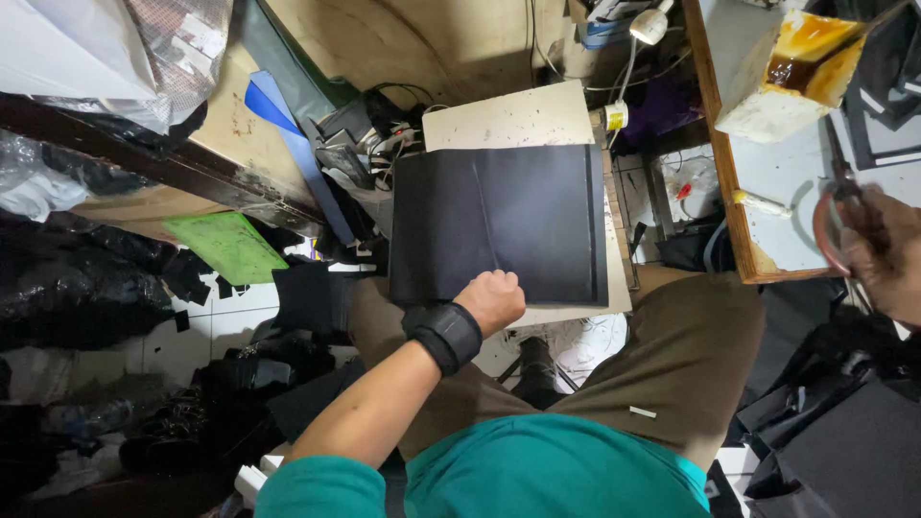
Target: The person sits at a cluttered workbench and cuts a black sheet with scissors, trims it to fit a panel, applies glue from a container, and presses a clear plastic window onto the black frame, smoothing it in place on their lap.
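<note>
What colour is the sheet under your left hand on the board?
Black, a large sheet lying on a pale board, with the left hand at its near edge. Head view shows it.

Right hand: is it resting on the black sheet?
No, the right hand holds scissors off beside the table; the left hand holds the black sheet.

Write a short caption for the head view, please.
Left hand presses black sheet on pale board; right hand holds scissors.

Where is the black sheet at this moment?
In the head view, the black sheet lies at the centre on a pale board over the person's lap, and the left hand presses its near edge.
</note>
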